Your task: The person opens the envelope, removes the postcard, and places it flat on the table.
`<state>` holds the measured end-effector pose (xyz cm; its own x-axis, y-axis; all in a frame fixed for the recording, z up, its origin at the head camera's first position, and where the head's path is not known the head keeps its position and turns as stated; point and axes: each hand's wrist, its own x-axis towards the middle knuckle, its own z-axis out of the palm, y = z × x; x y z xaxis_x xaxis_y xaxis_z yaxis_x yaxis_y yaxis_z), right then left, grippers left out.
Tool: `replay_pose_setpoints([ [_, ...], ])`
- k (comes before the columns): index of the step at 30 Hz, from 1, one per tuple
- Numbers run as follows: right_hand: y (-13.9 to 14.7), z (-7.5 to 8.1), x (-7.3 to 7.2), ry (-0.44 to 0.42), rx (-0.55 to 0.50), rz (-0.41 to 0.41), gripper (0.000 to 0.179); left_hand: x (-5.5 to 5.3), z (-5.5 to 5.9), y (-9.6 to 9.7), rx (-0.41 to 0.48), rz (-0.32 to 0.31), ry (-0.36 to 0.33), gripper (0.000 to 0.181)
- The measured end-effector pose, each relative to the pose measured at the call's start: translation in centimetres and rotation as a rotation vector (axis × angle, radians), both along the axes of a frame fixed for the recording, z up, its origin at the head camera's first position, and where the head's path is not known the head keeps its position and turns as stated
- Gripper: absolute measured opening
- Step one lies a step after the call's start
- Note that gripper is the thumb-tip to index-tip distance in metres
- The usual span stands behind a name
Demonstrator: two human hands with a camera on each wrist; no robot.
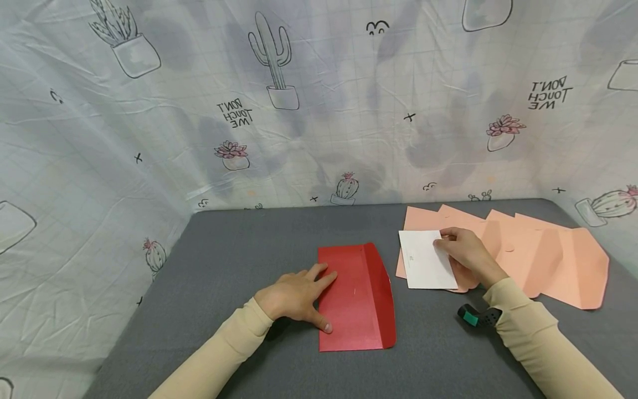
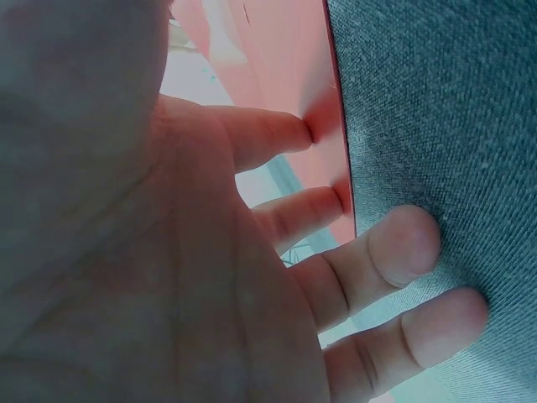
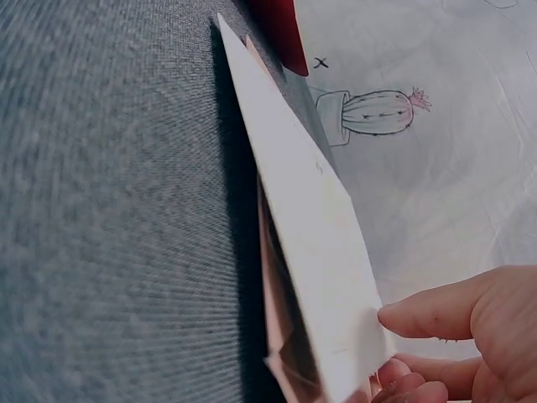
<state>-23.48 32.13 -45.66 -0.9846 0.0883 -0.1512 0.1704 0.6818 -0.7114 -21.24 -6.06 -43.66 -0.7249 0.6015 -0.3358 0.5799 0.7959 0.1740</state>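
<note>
A red envelope point(image 1: 349, 299) lies on the grey table with its flap unfolded toward the right. My left hand point(image 1: 296, 293) rests on its left edge, fingers spread. In the left wrist view two fingertips touch the red paper, while two other fingers point(image 2: 407, 243) lie beyond its edge, over the cloth. With thumb and fingers my right hand point(image 1: 471, 252) pinches a white card point(image 1: 426, 260) by its right side. That card is above the leftmost peach envelopes; in the right wrist view it is tilted, and a small mark shows on it.
Several peach envelopes point(image 1: 580, 260) lie overlapped in a row at the table's back right. A black band with a green patch point(image 1: 471, 318) is by the right wrist. Behind the grey table point(image 1: 239, 238) hangs a white cloth point(image 1: 319, 138) printed with cacti.
</note>
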Motion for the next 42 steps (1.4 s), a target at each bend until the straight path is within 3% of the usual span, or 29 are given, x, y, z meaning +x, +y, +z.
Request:
replay_pose_setpoints([
  [5, 0.0, 0.0, -0.1, -0.005, -0.020, -0.017, 0.054, 0.0, 0.0, 0.0, -0.002, 0.003, -0.001, 0.108],
  [11, 0.1, 0.3, -0.2, 0.001, -0.084, -0.039, 0.061, 0.0, 0.1, 0.1, 0.001, 0.003, -0.003, 0.108],
  [18, -0.3, 0.8, -0.2, 0.055, -0.090, -0.050, 0.059, 0.0, 0.0, 0.0, -0.003, 0.004, -0.008, 0.108],
  [29, -2.7, 2.5, 0.9, 0.072, -0.236, 0.043, 0.054, -0.1, 0.0, 0.0, 0.006, 0.000, -0.002, 0.108],
  [37, -3.8, 2.9, 1.3, 0.054, -0.298, 0.101, 0.047, 0.0, 0.1, 0.1, 0.005, -0.002, 0.000, 0.107],
  [42, -4.5, 2.7, 1.4, 0.019, -0.302, 0.179, 0.045, 0.0, 0.0, 0.1, 0.007, -0.002, 0.000, 0.108],
])
